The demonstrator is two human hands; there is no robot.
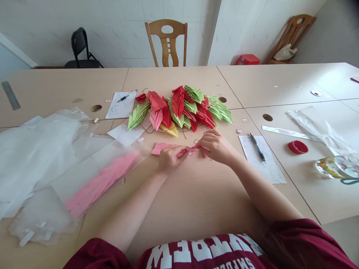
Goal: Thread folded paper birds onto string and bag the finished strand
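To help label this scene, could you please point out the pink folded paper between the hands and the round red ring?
Pink folded paper (193, 148), head view: exposed middle.
Round red ring (298, 150), head view: front wall.

The folded paper (159, 148) is pink, the bundles (179, 102) red, green, pink and yellow, the table (202, 209) tan.

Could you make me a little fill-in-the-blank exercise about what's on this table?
1. The left hand and right hand hold a folded strip made of ____.
2. The heap of folded pieces is red, pink, yellow and ____.
3. On the sheet right of the right hand lies a ____.
4. Left of the wooden chair, the folding chair is ____.

Missing words: paper; green; pen; black.
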